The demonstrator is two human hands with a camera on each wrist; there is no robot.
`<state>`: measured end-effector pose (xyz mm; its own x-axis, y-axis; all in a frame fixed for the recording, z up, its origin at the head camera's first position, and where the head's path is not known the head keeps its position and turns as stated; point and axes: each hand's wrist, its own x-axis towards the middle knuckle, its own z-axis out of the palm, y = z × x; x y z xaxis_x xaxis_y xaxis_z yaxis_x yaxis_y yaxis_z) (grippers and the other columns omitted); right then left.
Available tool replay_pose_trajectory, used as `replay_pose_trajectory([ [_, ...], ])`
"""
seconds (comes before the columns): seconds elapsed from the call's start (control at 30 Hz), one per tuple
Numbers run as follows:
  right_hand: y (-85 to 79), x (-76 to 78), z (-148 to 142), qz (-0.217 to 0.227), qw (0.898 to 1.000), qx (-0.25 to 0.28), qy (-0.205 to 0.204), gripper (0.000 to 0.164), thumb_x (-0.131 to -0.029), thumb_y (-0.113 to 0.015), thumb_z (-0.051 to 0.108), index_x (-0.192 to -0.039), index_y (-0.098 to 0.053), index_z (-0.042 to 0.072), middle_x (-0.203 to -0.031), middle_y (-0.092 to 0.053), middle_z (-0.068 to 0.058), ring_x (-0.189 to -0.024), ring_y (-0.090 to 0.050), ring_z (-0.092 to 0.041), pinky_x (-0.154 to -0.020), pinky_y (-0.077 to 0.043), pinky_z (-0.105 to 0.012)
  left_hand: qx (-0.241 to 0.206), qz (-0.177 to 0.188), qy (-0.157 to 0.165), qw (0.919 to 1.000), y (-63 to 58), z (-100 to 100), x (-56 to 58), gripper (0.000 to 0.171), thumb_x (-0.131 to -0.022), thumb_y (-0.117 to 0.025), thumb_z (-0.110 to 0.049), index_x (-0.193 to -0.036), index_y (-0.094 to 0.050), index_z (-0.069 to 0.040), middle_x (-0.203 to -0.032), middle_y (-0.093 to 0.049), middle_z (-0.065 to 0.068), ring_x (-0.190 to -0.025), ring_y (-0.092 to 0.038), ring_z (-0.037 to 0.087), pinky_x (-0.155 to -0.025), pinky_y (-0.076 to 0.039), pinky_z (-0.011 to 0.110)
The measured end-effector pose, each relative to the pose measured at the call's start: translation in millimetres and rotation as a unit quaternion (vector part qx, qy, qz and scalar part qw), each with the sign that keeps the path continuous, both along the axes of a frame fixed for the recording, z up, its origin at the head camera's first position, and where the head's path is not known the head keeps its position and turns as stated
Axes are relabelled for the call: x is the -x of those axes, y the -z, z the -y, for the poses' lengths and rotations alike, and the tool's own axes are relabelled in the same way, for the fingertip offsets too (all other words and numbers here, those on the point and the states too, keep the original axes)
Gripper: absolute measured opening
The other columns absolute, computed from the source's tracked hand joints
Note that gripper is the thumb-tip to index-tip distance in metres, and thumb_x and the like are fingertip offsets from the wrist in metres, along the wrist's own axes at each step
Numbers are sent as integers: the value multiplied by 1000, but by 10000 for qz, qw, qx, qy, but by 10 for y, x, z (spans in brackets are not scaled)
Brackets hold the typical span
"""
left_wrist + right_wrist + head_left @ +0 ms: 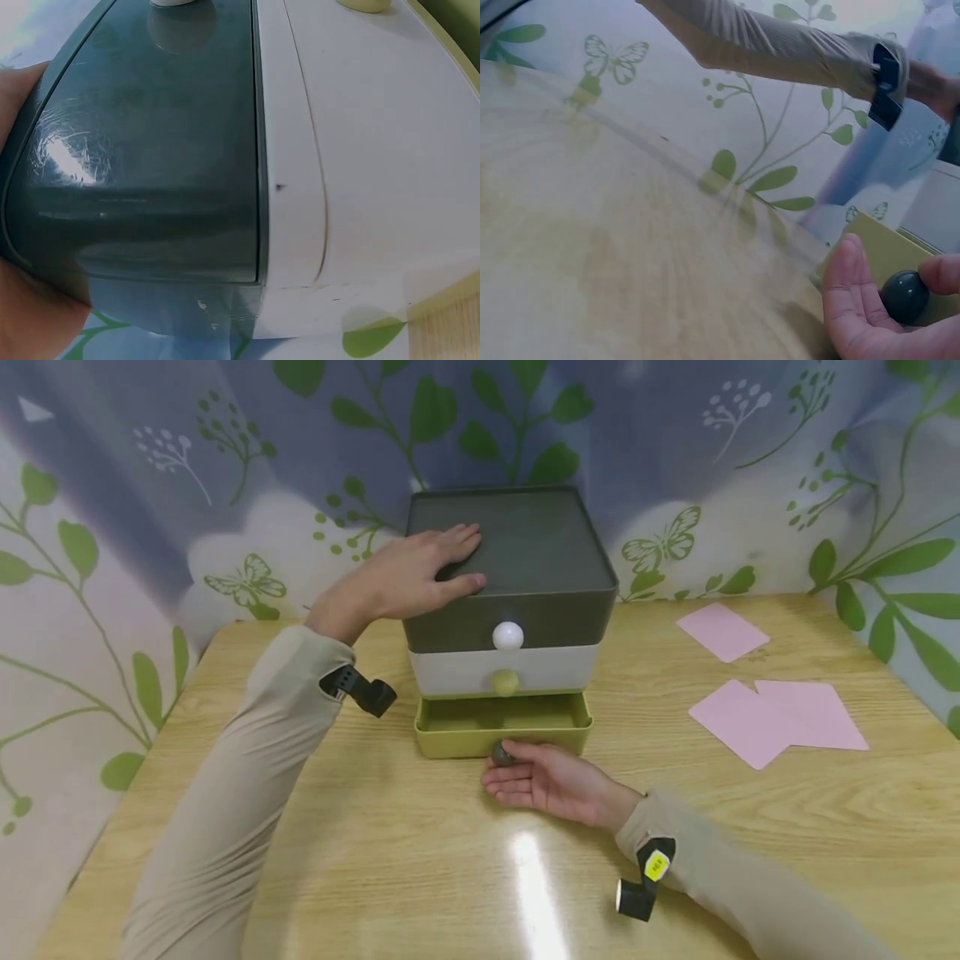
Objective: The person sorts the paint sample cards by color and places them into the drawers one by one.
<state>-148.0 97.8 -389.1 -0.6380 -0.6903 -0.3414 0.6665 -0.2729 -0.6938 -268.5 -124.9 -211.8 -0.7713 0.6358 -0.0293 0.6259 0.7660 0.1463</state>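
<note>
- Two hands were at work on a small drawer unit [525,539] of three stacked drawers, set on a wooden table [360,860] in front of leaf-patterned cloth [247,510].
- From where I stood, the left hand [420,572] lay across the unit's dark top, toward its left front corner, fingers extended and gripping nothing; I took it for the steadying hand.
- Down low, the right hand [558,783] pinched the dark knob [501,754] between thumb and fingers, at the front of the yellow-green bottom drawer [453,744].
- That drawer stood partway out, its inside showing, at the foot of the unit. Above it, the pale middle drawer [450,673] and the dark top drawer [446,627] both looked fully in.
- The step in hand, I judged, was working the bottom drawer by its knob, though I couldn't tell whether it was going out or in.
- Either way, the next move seemed to call for a level, straight motion, with the left palm bearing down; a sideways tug might have skewed the drawer or made the unit slide.
- Three pink sheets [723,632] lay off to the right, two overlapping and one apart, well away from both hands.
</note>
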Motion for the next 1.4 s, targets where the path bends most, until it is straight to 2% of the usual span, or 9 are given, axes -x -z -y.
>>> replay_pose_trajectory([
  [0.33,70,-509,-25,-26,9988,231,-443,29,-103,-47,21,-113,-57,-4,-96,-71,-11,-91,-68,-18,-89,-53,-32,-148,25,99,9998,12,45,11,68,-102,-38,-47,-154,-18,-8,-161,-13,7,-147,-14,28,-117,-15,45],
  [0.5,83,-673,-60,-57,9974,332,-632,26,-103,-47,22,-111,-57,0,-95,-71,-9,-88,-68,-15,-85,-54,-29,-161,17,132,9998,33,54,10,68,-102,-37,-47,-154,-18,-8,-161,-13,7,-147,-14,28,-118,-15,45],
  [0.7,73,-678,-90,-170,9974,277,-649,27,-103,-47,23,-112,-57,-1,-96,-70,-8,-87,-68,-14,-85,-54,-29,-205,-33,131,9997,38,66,-2,67,-102,-38,-44,-154,-20,-6,-160,-15,8,-147,-15,28,-118,-15,45],
  [0.93,28,-596,-74,-208,9993,-21,-307,30,-102,-50,24,-112,-58,-3,-94,-70,-8,-87,-67,-14,-85,-54,-28,-208,-8,149,9997,36,31,-9,67,-102,-38,-45,-154,-19,-6,-160,-14,8,-147,-14,27,-118,-14,44],
  [1.2,40,-615,-76,-239,9993,-10,-274,40,-102,-48,24,-121,-53,-11,-94,-69,-8,-86,-67,-14,-85,-54,-28,-260,-74,232,9994,38,31,-1,66,-102,-39,-43,-153,-21,-5,-160,-15,9,-147,-14,27,-118,-14,44],
  [1.3,63,-658,-145,-519,9974,44,-502,41,-102,-48,20,-124,-50,-14,-95,-70,-8,-86,-67,-14,-83,-55,-29,-320,-101,259,9991,29,35,-3,66,-102,-40,-42,-153,-23,-4,-160,-17,10,-147,-14,27,-118,-14,44],
  [1.4,48,-704,-293,-1108,9894,-43,-937,39,-101,-48,14,-125,-49,-17,-98,-69,-10,-87,-68,-16,-82,-55,-30,-337,-119,256,9990,16,36,-10,66,-102,-41,-41,-152,-23,-3,-159,-18,10,-147,-15,27,-118,-14,43],
])
